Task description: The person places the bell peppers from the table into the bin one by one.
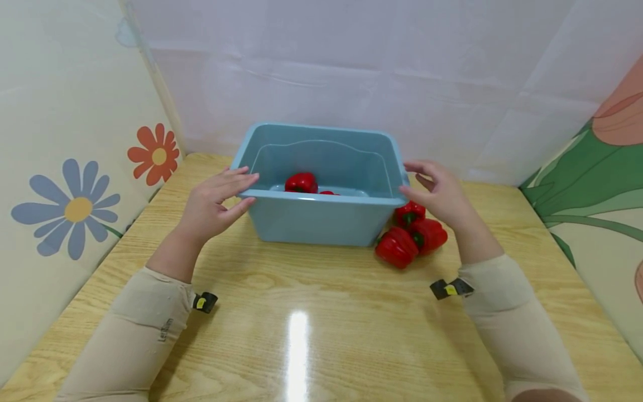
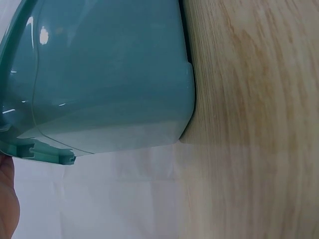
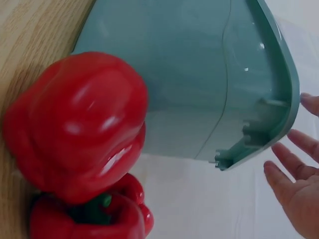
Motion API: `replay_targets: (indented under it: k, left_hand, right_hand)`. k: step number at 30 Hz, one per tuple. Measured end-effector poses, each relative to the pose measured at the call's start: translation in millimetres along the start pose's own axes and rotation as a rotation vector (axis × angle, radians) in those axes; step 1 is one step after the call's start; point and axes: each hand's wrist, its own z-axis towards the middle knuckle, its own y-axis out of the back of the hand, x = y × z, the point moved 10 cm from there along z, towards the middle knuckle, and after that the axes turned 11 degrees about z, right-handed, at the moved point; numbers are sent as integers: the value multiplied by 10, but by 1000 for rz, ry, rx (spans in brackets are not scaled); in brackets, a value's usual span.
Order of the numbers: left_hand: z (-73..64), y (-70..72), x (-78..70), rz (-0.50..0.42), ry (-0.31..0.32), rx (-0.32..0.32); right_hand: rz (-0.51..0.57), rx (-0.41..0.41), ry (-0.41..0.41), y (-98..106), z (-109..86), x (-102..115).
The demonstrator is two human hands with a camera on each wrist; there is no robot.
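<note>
A light-blue plastic bin stands upright on the table, with a red bell pepper inside and part of another showing above its front rim. My left hand touches the bin's front left corner, its fingers extended over the rim. In the left wrist view only a sliver of that hand shows beside the rim. At the right rim is my right hand, its fingertips at the edge and its fingers spread loosely. Three red bell peppers lie beside the bin's right front corner, below that hand.
The wood-grain table extends in front of the bin. Behind it rises a white sheet-covered wall. Walls with painted flowers flank both sides. A black strap with a yellow mark sits at each cuff.
</note>
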Motion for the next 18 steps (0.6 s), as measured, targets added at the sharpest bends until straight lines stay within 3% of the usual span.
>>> replay_targets:
  k: [9,14,18]
  left_hand:
    - [12,8,-12,5,0,2]
    - [15,8,-12,5,6,3]
    - [15,4,-11,8,4,6]
  right_hand:
    - [-145,-36,-139,198,-134,-251]
    - [-177,-23,-198,257,-201,-406]
    - [-222,13,-305,298,-291,-594]
